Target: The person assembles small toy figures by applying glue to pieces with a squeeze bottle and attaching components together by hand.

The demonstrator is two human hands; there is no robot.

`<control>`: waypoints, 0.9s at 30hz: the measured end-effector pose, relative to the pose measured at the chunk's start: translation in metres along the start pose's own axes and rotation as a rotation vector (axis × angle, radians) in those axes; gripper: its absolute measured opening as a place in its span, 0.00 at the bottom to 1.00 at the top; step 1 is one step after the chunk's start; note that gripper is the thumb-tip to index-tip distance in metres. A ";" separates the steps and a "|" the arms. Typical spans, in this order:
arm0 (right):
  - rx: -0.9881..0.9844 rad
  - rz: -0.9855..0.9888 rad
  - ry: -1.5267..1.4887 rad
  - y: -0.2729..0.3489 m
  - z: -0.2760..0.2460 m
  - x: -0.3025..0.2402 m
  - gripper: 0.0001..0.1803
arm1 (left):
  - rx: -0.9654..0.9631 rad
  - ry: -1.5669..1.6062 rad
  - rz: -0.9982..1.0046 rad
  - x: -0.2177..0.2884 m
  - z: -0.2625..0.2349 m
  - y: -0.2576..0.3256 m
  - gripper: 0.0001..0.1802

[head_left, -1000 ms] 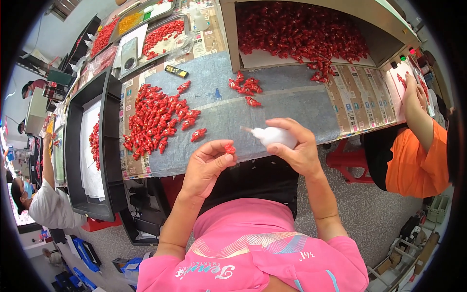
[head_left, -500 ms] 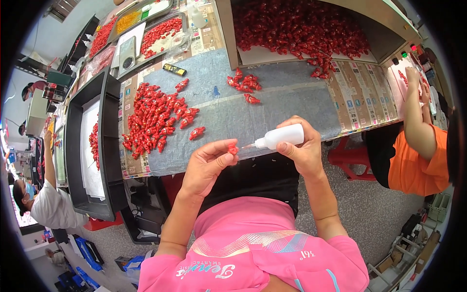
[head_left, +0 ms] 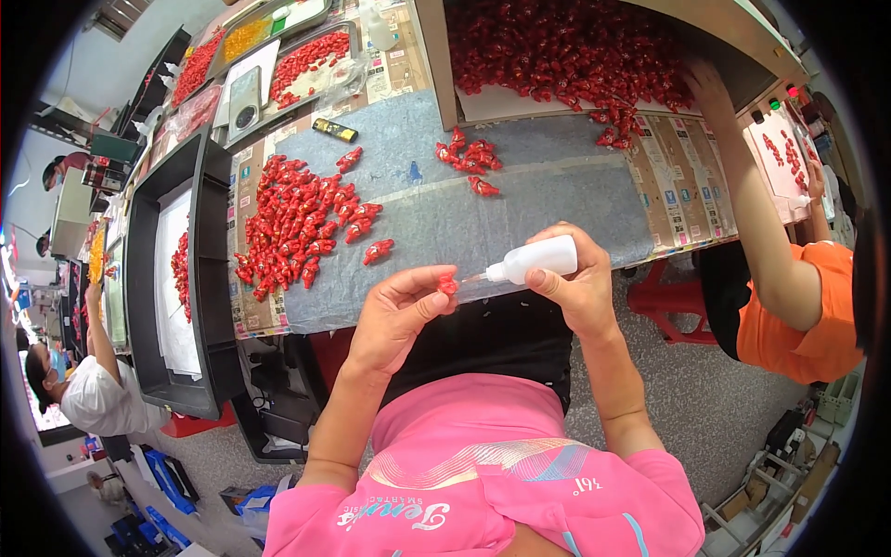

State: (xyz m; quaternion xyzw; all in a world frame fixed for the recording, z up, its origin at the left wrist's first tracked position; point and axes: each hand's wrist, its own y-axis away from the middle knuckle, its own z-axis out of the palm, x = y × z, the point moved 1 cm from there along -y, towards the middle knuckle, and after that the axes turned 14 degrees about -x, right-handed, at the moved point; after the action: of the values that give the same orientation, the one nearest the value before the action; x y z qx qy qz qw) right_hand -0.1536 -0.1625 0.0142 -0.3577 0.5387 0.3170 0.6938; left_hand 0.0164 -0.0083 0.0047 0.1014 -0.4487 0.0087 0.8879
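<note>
Between the thumb and fingers of my left hand [head_left: 401, 306] is a small red plastic piece [head_left: 447, 283]. My right hand [head_left: 577, 283] grips a white squeeze bottle [head_left: 543, 259], tipped sideways so that its thin nozzle [head_left: 474, 278] points left at the piece. The nozzle tip is close to or touching the piece; I cannot tell which. Both hands are above the table's near edge. Ahead and to the left lies a large heap of small red figures [head_left: 295, 218]. A smaller cluster of them [head_left: 469, 153] lies farther off, with a single figure [head_left: 484, 187] in front.
A black tray [head_left: 212, 278] stands at the left. Beyond the heap are a black-and-yellow tube [head_left: 335, 130], a phone [head_left: 245, 100] and a metal tray of red parts [head_left: 314, 65]. A wooden bin [head_left: 432, 65] overflows with red figures. At right, a co-worker's arm [head_left: 763, 200] reaches into it.
The co-worker on the right has swung an arm from their own table over into the bin. My hands, the red piece and the bottle stay nearly where they were.
</note>
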 end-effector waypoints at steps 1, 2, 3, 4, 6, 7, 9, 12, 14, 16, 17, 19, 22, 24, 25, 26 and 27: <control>-0.005 0.003 0.000 0.000 0.000 -0.001 0.17 | -0.001 0.003 0.000 0.000 0.000 0.000 0.17; -0.010 0.006 -0.001 0.001 -0.001 -0.001 0.17 | -0.001 0.006 -0.001 0.000 0.000 0.000 0.17; -0.010 0.005 -0.001 0.001 -0.001 -0.001 0.17 | -0.001 0.006 0.000 0.000 0.000 0.000 0.17; -0.012 0.002 0.016 0.002 -0.001 -0.001 0.17 | 0.000 0.007 0.003 0.000 0.000 0.000 0.16; -0.015 -0.002 0.033 0.003 -0.001 -0.001 0.17 | 0.001 0.007 0.006 0.000 0.001 0.000 0.16; -0.016 0.001 0.035 0.003 -0.001 -0.002 0.17 | 0.008 0.010 0.003 0.000 0.001 0.000 0.16; -0.017 0.005 0.037 0.004 0.000 -0.001 0.17 | 0.014 0.012 -0.001 0.000 0.000 0.000 0.16; -0.003 -0.004 0.046 0.004 0.001 -0.001 0.17 | -0.001 0.021 0.006 -0.001 -0.002 0.000 0.19; 0.011 0.003 0.010 0.003 0.001 -0.001 0.17 | 0.008 0.026 0.003 -0.001 -0.001 0.000 0.19; 0.005 0.019 -0.003 0.002 0.001 -0.001 0.17 | 0.003 0.014 0.004 -0.001 -0.002 0.000 0.19; -0.002 0.035 -0.016 0.002 0.001 0.000 0.17 | -0.002 0.003 0.006 -0.001 -0.002 0.000 0.19; -0.004 0.026 -0.011 0.002 0.000 -0.001 0.17 | 0.001 0.009 0.003 -0.001 -0.001 0.000 0.19; 0.001 -0.003 0.020 0.003 0.001 0.000 0.17 | 0.004 0.015 0.001 0.000 -0.001 0.000 0.19; 0.007 -0.022 0.045 0.004 0.001 -0.001 0.16 | 0.005 0.016 0.002 -0.001 -0.001 0.000 0.19; 0.005 -0.018 0.049 0.004 0.001 -0.002 0.16 | 0.012 0.023 0.001 -0.001 -0.001 0.000 0.18; 0.003 -0.014 0.053 0.005 0.002 -0.002 0.16 | 0.019 0.030 0.001 -0.001 -0.001 0.000 0.18; 0.003 -0.014 0.053 0.005 0.002 -0.003 0.16 | 0.019 0.030 0.002 -0.001 -0.001 0.000 0.18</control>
State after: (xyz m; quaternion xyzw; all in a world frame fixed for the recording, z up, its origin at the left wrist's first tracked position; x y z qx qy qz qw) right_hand -0.1572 -0.1579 0.0171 -0.3689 0.5548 0.3018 0.6820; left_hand 0.0163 -0.0081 0.0030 0.1094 -0.4353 0.0152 0.8935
